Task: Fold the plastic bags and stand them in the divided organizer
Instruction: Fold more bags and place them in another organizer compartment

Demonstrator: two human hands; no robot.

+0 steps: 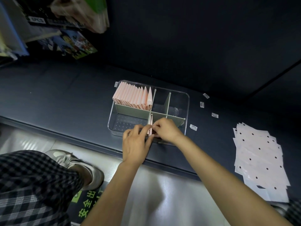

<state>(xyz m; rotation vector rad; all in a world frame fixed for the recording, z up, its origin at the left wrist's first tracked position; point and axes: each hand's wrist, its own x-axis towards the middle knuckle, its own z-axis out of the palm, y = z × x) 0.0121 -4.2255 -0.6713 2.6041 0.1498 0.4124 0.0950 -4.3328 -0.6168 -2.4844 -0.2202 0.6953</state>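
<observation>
From the head camera we look down on a dark counter point(65, 95) with a clear organizer point(187, 101) on it, split into compartments by pale green dividers point(167, 103). The far left compartment is packed with a row of folded pink bags point(132, 97) standing on edge. The two far compartments to the right of them look empty to us.

Our left hand point(135, 144) and right hand point(166, 129) meet at the near edge of the organizer. Between them they pinch one folded bag point(150, 126), which stands upright just beside the near divider. The left fingertips press against its left side and the right fingertips against its right side. We cannot tell which near compartment it will end up in, since the hands cover its base.

Well apart to the right lies a loose stack of flat bags point(259, 157) with punched holes, still unfolded. A few small labels point(202, 104) lie scattered on the counter between the stack and the organizer.

We judge the bag to be very light, thin and slippery, and likely to spring open once released. It is best held by its folded edges, squeezed flat from both sides, then leaned against the divider.
</observation>
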